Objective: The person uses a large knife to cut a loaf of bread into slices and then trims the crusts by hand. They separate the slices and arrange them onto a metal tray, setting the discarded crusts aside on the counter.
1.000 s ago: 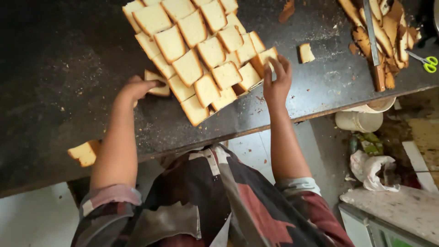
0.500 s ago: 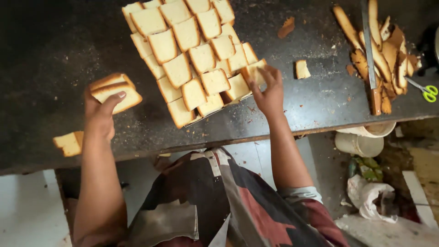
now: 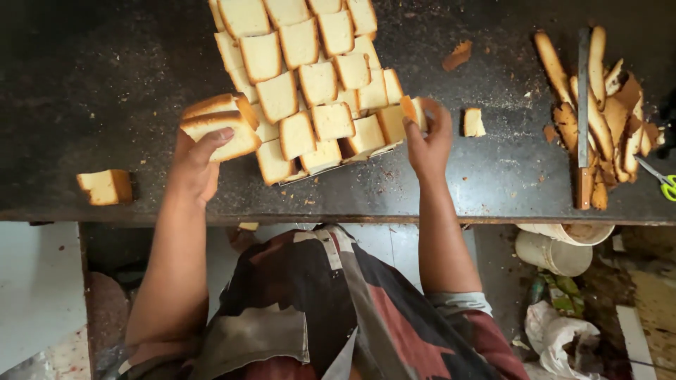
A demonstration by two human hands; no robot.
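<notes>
The person is standing at a dark counter (image 3: pixel 105 84) and is looking down at many pale cake slices (image 3: pixel 310 77) that are lying in overlapping rows, like roof tiles, probably so that many fit in a small area. The left hand (image 3: pixel 193 169) is gripping two thick slices (image 3: pixel 218 125) stacked together, with the fingers over the top one; the stack is being held just above the counter, beside the left edge of the rows. The right hand (image 3: pixel 429 141) is pinching one small slice (image 3: pixel 414 111) by its brown crust at the right lower corner of the rows, touching the neighbouring pieces.

One loose piece (image 3: pixel 105 186) is lying alone near the front edge on the left, and another small piece (image 3: pixel 474 122) is lying to the right of the right hand. Far to the right a heap of cut crusts (image 3: pixel 605 119) is lying under a long knife (image 3: pixel 583 119), and green-handled scissors (image 3: pixel 665 184) are sticking in from the edge there. A white bucket (image 3: pixel 553 250) is standing below the counter.

The rows are reaching close to the front edge. Open room is remaining on the left side of the counter, and a narrower strip between the rows and the crusts.
</notes>
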